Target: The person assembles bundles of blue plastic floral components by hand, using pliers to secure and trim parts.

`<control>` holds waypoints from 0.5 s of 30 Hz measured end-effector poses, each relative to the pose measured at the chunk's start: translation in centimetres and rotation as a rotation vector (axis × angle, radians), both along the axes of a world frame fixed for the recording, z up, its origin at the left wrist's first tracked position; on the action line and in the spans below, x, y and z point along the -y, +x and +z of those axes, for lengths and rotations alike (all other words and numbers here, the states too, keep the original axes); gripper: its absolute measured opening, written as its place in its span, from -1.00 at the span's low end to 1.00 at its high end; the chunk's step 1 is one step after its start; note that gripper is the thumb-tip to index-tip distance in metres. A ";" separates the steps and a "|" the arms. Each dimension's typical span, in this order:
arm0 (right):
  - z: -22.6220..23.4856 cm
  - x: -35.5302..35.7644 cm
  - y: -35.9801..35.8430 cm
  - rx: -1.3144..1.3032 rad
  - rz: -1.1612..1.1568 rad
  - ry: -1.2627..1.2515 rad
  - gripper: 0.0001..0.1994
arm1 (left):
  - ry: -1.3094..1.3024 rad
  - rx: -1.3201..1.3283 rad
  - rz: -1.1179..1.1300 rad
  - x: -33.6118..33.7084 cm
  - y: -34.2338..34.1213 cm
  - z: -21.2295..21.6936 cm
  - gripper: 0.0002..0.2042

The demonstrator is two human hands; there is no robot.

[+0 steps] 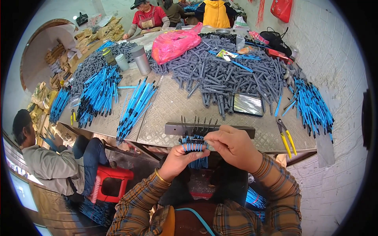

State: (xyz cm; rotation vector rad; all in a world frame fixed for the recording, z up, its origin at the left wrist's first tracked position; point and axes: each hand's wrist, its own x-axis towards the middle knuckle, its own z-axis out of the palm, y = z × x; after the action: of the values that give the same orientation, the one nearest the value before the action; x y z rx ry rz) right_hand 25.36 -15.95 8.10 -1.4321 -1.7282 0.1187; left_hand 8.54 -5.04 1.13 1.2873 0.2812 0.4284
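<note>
Bundle, slim blue-and-black rods (199, 163): in left hand (178, 162), fingers curled round it, just before table's near edge. Right hand (234, 149): thumb and fingertips pressed together at bundle top; anything pinched, cannot tell. Likely risks: rods spilling if left grip slackens; tips knocking long dark metal bar (235, 131) if hands drift forward. Surface: grey patterned table (169, 104), heaped grey ribbed tubes (230, 78). Room: white brick-pattern wall (330, 70), right; seated person in pale jacket (51, 162), left.

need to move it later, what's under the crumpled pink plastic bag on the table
Heaped grey tubular pieces show along the lower and right edges of the crumpled pink plastic bag. Whatever lies directly beneath it is covered.
</note>
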 end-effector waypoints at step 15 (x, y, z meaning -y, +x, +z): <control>0.8 0.3 -0.3 0.119 0.013 0.040 -0.83 | 0.037 -0.017 -0.072 -0.3 -0.3 0.2 -0.76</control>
State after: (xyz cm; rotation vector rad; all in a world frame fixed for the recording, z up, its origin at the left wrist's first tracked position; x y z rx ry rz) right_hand 25.03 -16.25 8.94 -1.4237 -1.8270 0.0060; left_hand 8.24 -4.75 1.32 1.3340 0.2415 0.3631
